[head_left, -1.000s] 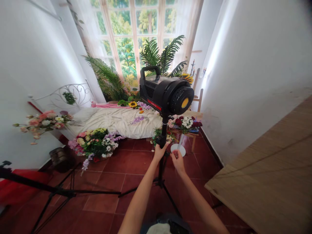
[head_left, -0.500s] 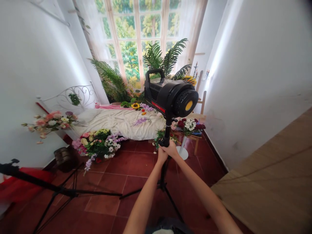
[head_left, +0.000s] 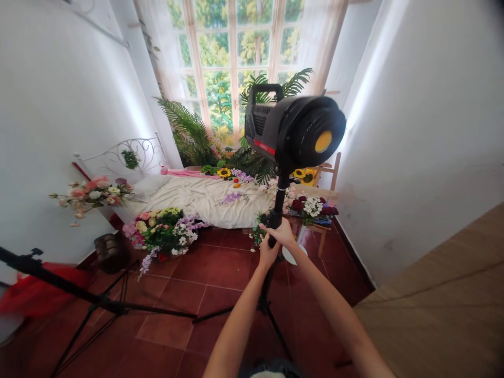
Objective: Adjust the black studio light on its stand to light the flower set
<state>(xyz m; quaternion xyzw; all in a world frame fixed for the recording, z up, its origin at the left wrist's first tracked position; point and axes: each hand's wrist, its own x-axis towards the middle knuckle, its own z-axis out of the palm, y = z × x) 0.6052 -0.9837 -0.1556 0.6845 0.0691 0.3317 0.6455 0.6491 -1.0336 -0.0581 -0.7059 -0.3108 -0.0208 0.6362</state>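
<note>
A black studio light (head_left: 293,128) with a top handle, a red label strip and a yellow round front sits on a black light stand (head_left: 280,199). Both of my hands are closed around the stand's column beneath the lamp. My right hand (head_left: 282,233) grips near the collar of the column. Just below it, my left hand (head_left: 269,252) is wrapped round the same pole, and the two hands are touching or nearly so. The stand's legs spread on the floor between my forearms. Some fingers are hidden behind the pole.
A second black stand (head_left: 59,283) reaches in from the left, its legs spread. Ahead is a bed (head_left: 205,202) with flower bunches (head_left: 163,231) before it. A wooden chair (head_left: 323,231) holding flowers stands right, near a wood-toned panel (head_left: 437,299). A barrel (head_left: 108,252) stands left.
The studio light has risen and looks larger and closer to me. My hands have come slightly apart on the column, the right one higher. My view has shifted a little.
</note>
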